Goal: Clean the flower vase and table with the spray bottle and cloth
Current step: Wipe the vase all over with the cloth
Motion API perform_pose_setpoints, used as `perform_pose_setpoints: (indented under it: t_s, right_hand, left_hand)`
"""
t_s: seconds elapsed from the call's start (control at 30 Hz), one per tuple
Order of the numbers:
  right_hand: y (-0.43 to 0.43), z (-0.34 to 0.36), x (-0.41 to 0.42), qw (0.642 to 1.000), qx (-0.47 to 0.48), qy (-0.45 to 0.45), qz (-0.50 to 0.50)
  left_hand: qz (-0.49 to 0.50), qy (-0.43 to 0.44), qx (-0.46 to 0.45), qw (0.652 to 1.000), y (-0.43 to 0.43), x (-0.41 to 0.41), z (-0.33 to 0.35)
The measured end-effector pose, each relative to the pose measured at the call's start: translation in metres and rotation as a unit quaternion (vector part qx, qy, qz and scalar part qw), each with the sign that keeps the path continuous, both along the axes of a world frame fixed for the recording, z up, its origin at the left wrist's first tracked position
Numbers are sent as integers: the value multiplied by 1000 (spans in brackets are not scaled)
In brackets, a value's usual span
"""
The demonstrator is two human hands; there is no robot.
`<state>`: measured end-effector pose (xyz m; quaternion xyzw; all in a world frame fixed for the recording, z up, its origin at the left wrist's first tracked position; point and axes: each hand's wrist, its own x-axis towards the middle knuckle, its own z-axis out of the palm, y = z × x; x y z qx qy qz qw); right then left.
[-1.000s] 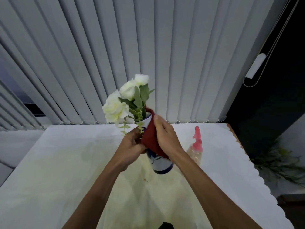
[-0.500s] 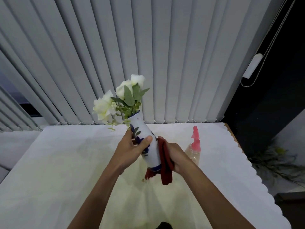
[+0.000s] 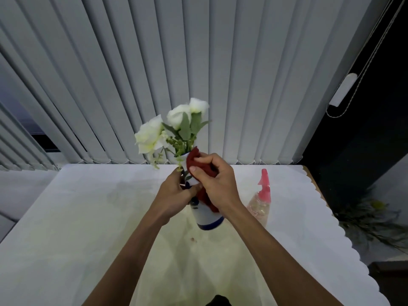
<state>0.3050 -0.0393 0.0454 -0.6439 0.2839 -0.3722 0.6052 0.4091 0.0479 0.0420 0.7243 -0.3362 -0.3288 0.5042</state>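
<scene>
A white vase with blue markings [image 3: 206,215] is held up above the table [image 3: 66,228], tilted slightly left, with white flowers [image 3: 170,129] in it. My left hand [image 3: 174,195] grips its middle from the left. My right hand [image 3: 217,182] presses a dark red cloth [image 3: 194,159] against the vase's neck and right side; the cloth hangs down behind my wrist. A clear spray bottle with a pink trigger head [image 3: 261,199] stands on the table just right of my right forearm.
The table carries a white scalloped cloth whose right edge [image 3: 344,235] is close to the bottle. Grey vertical blinds [image 3: 198,74] hang right behind the table. A small dark speck [image 3: 193,239] lies on the table under the vase.
My right hand has slid the red cloth from the vase's base up to its neck. The vase has tilted back closer to upright.
</scene>
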Motion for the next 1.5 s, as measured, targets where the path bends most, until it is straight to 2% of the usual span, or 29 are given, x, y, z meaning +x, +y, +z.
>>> perform_pose_setpoints:
  t_s: [0.07,0.17,0.23,0.33,0.47,0.6,0.67,0.77,0.9,1.0,1.07,1.17,1.27,1.3,1.4,1.5]
  right_hand:
    - [-5,4,4,999,34,-11,-13]
    - [-13,7,8,987,149,-22,-53]
    - [-15,6,6,981,179,-44,-54]
    - [-9,7,-2,990,121,-70,-2]
    - [-7,7,-5,998,38,-46,29]
    - [-10,2,1,999,29,-11,24]
    - [-12,1,1,997,76,-5,7]
    - [-20,-10,-4,981,194,6,16]
    - [-19,-35,-13,931,350,69,78]
    - [-12,-39,-24,899,419,95,88]
    - [-12,-42,-31,877,460,81,115]
    - [-12,-40,-31,868,485,56,90]
    - [-11,-39,-19,887,458,52,25]
    - [-10,-39,-16,900,432,60,-2]
    - [-8,-38,-10,941,313,110,-74]
    - [-5,-20,-7,976,134,140,-96]
  left_hand:
    - [1,12,-7,1000,-1,1,3]
    - [-15,29,-14,999,1,-1,3]
    - [-20,28,-16,999,1,-3,3]
    - [-15,33,-33,999,-2,-3,3]
    - [-21,24,-42,999,-3,0,5]
    - [-35,47,-42,997,2,2,6]
    - [-43,55,-51,996,6,1,6]
    - [-66,30,-60,996,10,1,5]
    - [-73,18,-69,995,12,7,9]
    - [-68,43,-67,995,13,13,11]
    - [-75,60,-63,993,14,16,12]
    - [-79,39,-38,995,11,15,16]
    - [-31,-72,25,997,3,8,17]
    - [1,-79,29,996,1,5,15]
    - [46,-18,6,999,2,7,10]
    - [18,27,-11,999,3,14,9]
